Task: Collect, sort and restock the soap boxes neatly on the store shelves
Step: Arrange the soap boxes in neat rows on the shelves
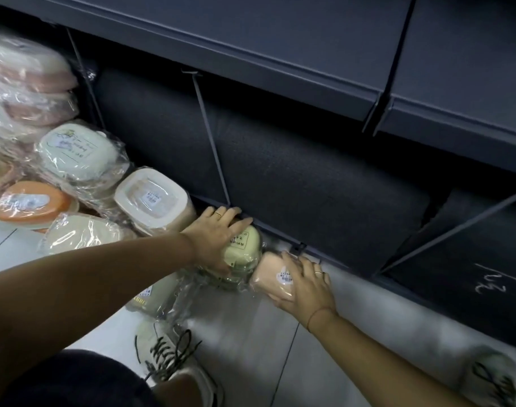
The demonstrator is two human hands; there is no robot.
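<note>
A pale green soap box (248, 248) in clear wrap lies on the floor against the front edge of the dark bottom shelf (309, 201). My left hand (218, 233) lies over its top, fingers spread, thumb down its near side. Right beside it sits a pink soap box (270, 277) with a white label, gripped from the right by my right hand (303, 284). Another wrapped pale box (154, 298) lies on the floor under my left forearm.
Wrapped soap boxes pile at the left: a cream square one (154, 198), a green one (77, 151), an orange one (33, 204), pink stacks (30, 83). Wire dividers (212, 142) cross the bottom shelf. My shoes (174, 356) stand on the white tile floor (250, 333).
</note>
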